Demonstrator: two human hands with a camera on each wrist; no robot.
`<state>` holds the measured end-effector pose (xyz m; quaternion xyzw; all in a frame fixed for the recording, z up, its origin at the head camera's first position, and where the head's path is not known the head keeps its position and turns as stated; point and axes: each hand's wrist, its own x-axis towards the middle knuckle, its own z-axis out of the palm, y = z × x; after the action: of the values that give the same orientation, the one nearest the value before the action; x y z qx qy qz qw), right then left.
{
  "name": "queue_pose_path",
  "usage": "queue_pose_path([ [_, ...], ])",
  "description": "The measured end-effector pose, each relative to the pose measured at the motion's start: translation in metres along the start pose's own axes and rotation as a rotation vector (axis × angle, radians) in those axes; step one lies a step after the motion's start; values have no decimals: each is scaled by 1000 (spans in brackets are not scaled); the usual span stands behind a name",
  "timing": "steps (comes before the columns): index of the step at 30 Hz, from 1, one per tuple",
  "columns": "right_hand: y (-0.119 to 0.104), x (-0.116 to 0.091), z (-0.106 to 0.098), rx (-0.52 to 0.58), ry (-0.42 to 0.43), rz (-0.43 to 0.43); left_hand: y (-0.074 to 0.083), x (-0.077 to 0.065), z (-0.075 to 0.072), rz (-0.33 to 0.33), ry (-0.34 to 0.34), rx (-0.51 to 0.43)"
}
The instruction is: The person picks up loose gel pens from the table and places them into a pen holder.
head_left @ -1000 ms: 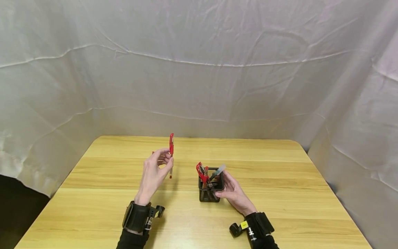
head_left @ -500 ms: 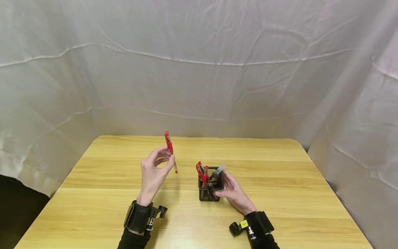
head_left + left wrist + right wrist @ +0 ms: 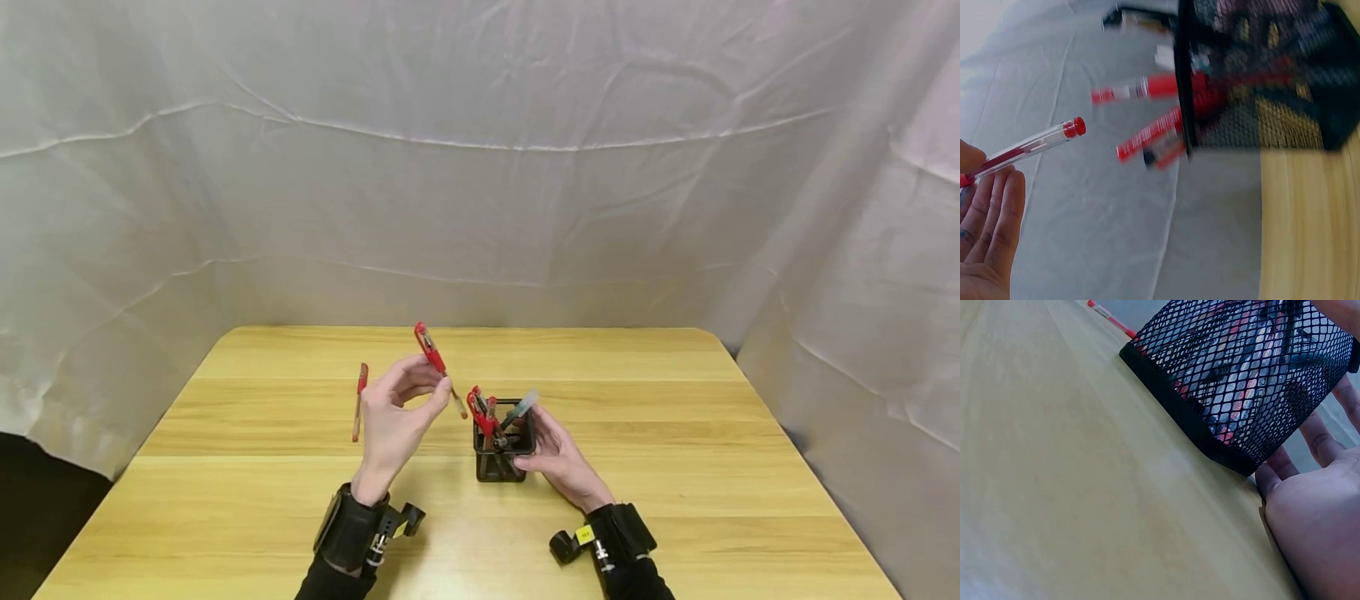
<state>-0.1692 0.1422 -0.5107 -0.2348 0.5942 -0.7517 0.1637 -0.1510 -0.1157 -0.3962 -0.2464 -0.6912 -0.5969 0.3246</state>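
Note:
My left hand [image 3: 396, 421] pinches a red-capped gel pen [image 3: 431, 348] between thumb and fingers, its lower end slanting down to the right. A black mesh pen holder [image 3: 501, 467] stands on the table just to the right of that pen. My right hand [image 3: 564, 465] grips the holder from its right side, thumb in front and fingers behind. Red pens [image 3: 483, 415] and a pen with a pale clear cap [image 3: 528, 403] stick out of its top. In the left wrist view, the held pen's clear barrel [image 3: 1035, 144] points toward the holder's opening without touching it.
A second red-capped pen [image 3: 359, 408] lies on the wooden table [image 3: 675, 417], left of my left hand. Pale cloth [image 3: 480, 208] hangs behind the table and along both sides. Each wrist carries a black strap with a small camera.
My left hand has moved right toward the holder, and the pen in it has tilted from upright to slanting. The pen lying on the table has come into sight. My right hand keeps its grip.

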Motion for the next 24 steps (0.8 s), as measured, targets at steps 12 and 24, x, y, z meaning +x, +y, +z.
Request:
queue_pose_path([
  [12,2,0,0,-6,2,-21,12,7,40,12,-237,47],
  [24,3,-1,0,14,-34,-103,12,5,58,113,-361,449],
])
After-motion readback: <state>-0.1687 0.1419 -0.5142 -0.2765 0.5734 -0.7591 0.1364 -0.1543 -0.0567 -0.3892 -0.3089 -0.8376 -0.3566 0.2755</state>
